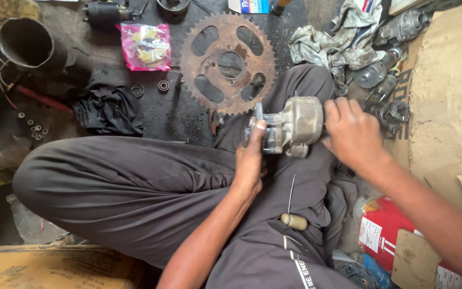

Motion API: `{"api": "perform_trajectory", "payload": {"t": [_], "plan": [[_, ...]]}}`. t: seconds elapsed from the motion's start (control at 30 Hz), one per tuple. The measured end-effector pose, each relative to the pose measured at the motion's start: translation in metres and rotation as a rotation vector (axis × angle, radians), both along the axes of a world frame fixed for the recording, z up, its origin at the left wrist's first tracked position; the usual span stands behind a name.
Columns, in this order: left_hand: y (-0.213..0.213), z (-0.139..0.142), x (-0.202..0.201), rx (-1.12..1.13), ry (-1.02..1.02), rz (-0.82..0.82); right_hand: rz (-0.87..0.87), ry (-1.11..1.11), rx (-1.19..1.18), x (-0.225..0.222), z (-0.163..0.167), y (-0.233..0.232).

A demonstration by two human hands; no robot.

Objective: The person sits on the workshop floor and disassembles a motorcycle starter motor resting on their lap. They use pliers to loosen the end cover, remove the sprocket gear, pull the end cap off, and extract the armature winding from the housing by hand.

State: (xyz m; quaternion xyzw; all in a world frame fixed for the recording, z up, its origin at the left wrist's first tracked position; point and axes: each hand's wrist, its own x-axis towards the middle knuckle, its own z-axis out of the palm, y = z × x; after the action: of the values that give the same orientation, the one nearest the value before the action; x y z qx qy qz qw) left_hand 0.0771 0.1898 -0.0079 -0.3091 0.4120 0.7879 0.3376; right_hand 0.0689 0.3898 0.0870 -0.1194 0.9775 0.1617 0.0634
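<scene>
A grey metal motor part [290,127] is held above the person's lap, over the dark trousers [135,187]. It is long and lies on its side. Its long way runs left to right across the picture. The round, fat end points to the right. The thinner end, with small bits sticking out, points to the left.

The left hand [251,160] grips the thin end, with the thumb up on the metal. The right hand [351,134] is wrapped around the round end, fingers curled over it. Both hands hold the part tight.

On the lap, just below the part, lies a thin tool with a pale wooden handle [293,220]. Its metal spike points up toward the part.

On the dirty black floor [172,115], just behind the part, lies a big rusty gear wheel [226,63] with teeth all round. Its lower edge is close to the thin end of the part. Left of the wheel sits a pink bag [146,47] with yellow things inside. Near it are a black rag [107,108] and a wide dark pipe [28,45]. A crumpled grey cloth [343,40] lies toward the far right of the floor. A red can [383,233] lies near the right arm.
</scene>
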Motion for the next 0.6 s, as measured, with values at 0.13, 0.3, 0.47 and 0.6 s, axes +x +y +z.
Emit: {"api": "perform_trajectory", "payload": {"t": [0.13, 0.3, 0.47, 0.6], "plan": [[-0.001, -0.005, 0.0, -0.048, 0.042, 0.007, 0.12, -0.131, -0.071, -0.016, 0.006, 0.012], [0.002, -0.021, 0.007, -0.06, 0.13, 0.032, -0.004, -0.316, -0.074, -0.023, 0.005, 0.018], [0.004, -0.033, 0.007, -0.172, 0.216, 0.025, 0.01, -0.16, -0.085, -0.011, -0.003, 0.009], [-0.009, -0.036, -0.003, 0.025, 0.201, -0.048, -0.014, -0.017, -0.127, -0.001, -0.011, 0.005]]}}
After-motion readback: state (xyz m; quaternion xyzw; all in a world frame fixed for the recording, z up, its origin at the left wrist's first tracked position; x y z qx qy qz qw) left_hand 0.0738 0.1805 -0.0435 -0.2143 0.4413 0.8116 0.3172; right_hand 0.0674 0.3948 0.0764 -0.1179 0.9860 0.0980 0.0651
